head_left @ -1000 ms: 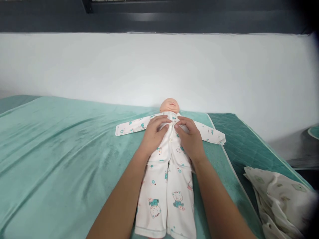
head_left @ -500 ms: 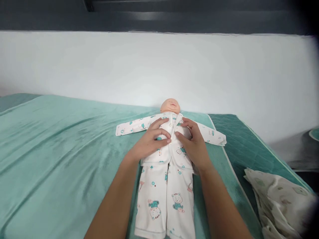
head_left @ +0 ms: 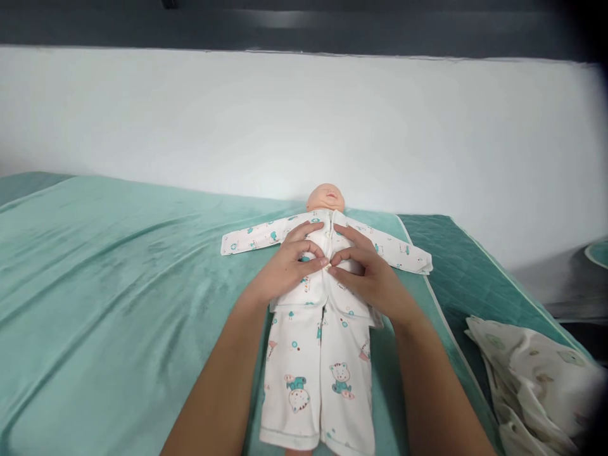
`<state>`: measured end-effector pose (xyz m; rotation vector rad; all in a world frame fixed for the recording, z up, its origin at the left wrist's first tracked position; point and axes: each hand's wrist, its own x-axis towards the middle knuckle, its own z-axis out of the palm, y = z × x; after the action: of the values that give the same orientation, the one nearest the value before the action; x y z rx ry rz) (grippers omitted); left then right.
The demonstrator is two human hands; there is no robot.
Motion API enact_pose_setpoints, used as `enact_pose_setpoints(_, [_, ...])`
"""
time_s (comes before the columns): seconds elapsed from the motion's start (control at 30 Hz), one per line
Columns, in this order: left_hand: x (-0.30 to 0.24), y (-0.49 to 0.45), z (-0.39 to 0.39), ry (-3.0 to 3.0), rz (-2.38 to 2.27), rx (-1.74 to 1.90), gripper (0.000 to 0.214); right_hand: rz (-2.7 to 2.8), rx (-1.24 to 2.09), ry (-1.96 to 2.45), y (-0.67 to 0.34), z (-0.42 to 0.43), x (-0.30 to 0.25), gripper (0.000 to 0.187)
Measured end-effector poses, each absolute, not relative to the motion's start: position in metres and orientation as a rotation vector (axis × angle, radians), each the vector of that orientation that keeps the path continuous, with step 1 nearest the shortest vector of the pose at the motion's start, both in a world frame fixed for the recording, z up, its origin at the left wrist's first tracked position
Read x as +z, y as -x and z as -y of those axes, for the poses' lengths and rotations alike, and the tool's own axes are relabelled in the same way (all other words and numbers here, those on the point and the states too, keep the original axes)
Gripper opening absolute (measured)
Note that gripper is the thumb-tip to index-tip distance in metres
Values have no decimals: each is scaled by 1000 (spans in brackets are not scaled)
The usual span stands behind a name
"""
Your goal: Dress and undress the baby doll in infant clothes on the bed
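Observation:
A baby doll (head_left: 325, 197) lies on its back on the bed, dressed in a white printed shirt (head_left: 304, 294) with both sleeves spread out, and matching white trousers (head_left: 292, 361). My left hand (head_left: 297, 263) rests on the shirt's chest, its thumb and forefinger pinched at the left side of the front opening. Opposite it, my right hand (head_left: 363, 269) pinches the other front edge with thumb and forefinger. The fingertips of both hands nearly meet at a small pale button (head_left: 327, 266) on the middle of the front.
A light green sheet (head_left: 142, 285) with folds covers the bed. To the right is a darker green quilted cover (head_left: 427, 247), with a crumpled white printed cloth (head_left: 532, 373) on it. Behind the doll's head rises a white wall (head_left: 304, 120).
My right hand has moved left to the shirt's middle, and its thumb and forefinger have closed on the front edge beside the left fingertips. My left hand stays nearly in place.

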<state>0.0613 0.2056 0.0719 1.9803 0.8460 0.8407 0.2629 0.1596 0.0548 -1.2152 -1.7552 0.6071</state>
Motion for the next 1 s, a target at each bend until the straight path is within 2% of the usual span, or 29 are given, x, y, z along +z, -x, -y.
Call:
enact_pose_setpoints(0.47, [69, -63, -207, -1950, -825, 864, 13, 1710, 641, 1246, -260, -159, 55, 4])
enact_pose_setpoints(1.0, [72, -61, -206, -1986, -829, 838, 15, 1714, 493, 1232, -255, -159, 53, 5])
